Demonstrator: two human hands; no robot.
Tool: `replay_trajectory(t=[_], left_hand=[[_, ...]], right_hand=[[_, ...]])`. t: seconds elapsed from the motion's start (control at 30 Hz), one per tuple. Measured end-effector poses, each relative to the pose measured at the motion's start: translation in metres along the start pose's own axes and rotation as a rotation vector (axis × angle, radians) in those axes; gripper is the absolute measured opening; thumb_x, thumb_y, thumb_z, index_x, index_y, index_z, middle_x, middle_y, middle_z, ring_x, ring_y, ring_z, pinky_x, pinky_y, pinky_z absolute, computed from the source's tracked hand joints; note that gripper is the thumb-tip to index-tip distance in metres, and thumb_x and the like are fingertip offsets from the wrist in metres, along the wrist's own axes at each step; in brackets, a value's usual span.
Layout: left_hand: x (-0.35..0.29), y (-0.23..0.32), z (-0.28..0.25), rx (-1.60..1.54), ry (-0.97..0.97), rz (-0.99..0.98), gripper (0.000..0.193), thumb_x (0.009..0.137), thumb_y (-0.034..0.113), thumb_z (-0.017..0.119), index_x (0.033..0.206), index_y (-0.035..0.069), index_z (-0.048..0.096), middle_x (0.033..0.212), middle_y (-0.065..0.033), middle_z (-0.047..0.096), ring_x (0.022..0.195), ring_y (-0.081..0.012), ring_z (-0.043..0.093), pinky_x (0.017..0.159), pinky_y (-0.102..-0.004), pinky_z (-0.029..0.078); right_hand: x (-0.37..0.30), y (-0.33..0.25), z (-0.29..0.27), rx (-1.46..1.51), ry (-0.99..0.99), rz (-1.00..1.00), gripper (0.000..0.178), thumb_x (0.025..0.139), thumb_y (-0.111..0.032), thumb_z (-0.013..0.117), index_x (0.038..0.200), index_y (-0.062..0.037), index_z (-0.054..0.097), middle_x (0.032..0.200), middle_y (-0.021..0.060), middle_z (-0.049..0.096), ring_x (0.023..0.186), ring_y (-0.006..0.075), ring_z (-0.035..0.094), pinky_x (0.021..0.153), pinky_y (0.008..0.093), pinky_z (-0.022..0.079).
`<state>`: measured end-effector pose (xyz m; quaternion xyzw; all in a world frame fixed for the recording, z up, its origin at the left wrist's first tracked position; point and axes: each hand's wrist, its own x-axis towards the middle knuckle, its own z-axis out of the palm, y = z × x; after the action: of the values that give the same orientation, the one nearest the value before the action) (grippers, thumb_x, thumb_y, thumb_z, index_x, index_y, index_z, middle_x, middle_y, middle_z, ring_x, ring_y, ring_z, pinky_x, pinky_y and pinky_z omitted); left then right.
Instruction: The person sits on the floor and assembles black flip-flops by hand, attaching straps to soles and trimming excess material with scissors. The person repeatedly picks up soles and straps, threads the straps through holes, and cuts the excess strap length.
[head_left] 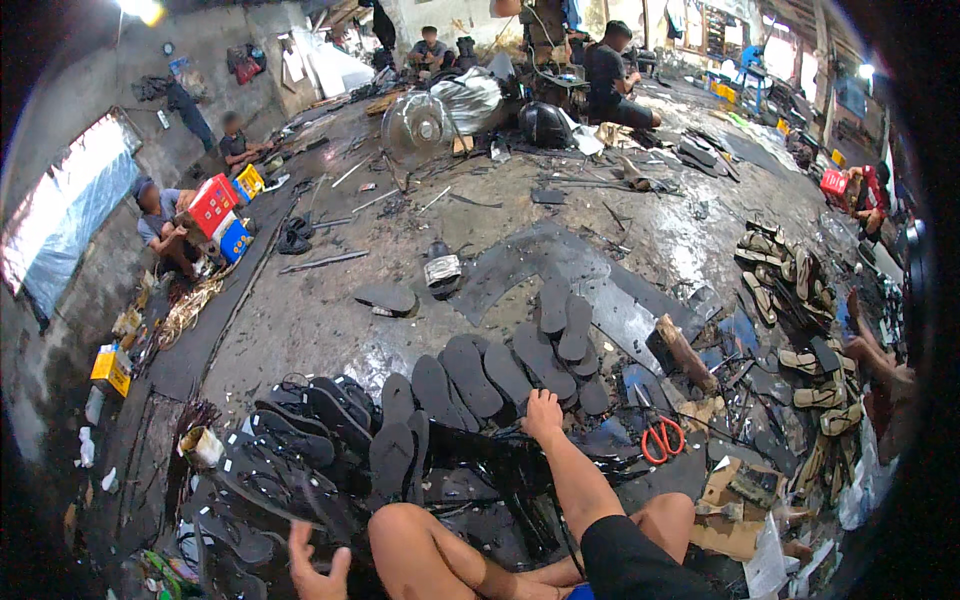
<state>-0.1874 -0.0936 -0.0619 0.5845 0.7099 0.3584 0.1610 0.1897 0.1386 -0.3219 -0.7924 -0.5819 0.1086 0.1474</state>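
Note:
My left hand (318,568) is at the lower edge beside my knee, its fingers and thumb apart, with nothing in it. Close above it lie black flip-flops (285,480) with straps fitted, in a heap. My right hand (541,414) reaches forward, fingers curled down among black strips, at the near end of a row of dark soles (470,375); what the fingertips hold is hidden. Black rubber strips (520,490) hang between my knees and the soles. Scissors (661,440) with red-orange handles lie right of my right hand.
A wooden block (685,355) stands beyond the scissors. Tan-strapped sandals (825,385) are piled at the right, near another person's limb. A tin can (203,447) sits at left. Farther off are a fan (415,130), crates (213,205) and several people seated on the floor.

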Motion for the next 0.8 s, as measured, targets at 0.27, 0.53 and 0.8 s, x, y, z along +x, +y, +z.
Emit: replay_trajectory(t=[0.27,0.53,0.8], left_hand=[[-0.006,0.023,0.097,-0.827,-0.068,-0.207,0.073,0.093,0.009,0.064,0.151,-0.003,0.022,0.139,-0.0215,0.048,0.121,-0.0269,0.053,0.103,-0.0367,0.042],[-0.059,0.007,0.030,-0.491,-0.195,-0.268,0.051,0.088,0.005,0.068,0.133,-0.007,0.046,0.121,-0.0130,0.059,0.109,-0.0183,0.057,0.095,-0.0327,0.047],[-0.087,0.002,0.029,0.178,-0.005,-0.023,0.060,0.080,0.011,0.077,0.134,0.001,0.051,0.120,-0.0141,0.056,0.110,-0.0279,0.054,0.088,-0.0349,0.048]], right_hand=[[-0.157,-0.027,-0.096,1.105,-0.766,-0.253,0.040,0.092,-0.025,0.066,0.120,0.0026,0.061,0.101,0.0160,0.071,0.094,0.0209,0.066,0.082,0.0364,0.052],[-0.202,0.010,-0.078,0.456,-0.261,0.178,0.024,0.089,-0.028,0.067,0.092,-0.0038,0.067,0.094,0.0198,0.070,0.090,0.0373,0.068,0.073,0.0465,0.055],[-0.200,0.060,-0.052,0.364,-0.282,0.240,0.030,0.083,-0.025,0.074,0.097,0.0020,0.072,0.078,0.0169,0.072,0.068,0.0292,0.072,0.070,0.0403,0.056]])
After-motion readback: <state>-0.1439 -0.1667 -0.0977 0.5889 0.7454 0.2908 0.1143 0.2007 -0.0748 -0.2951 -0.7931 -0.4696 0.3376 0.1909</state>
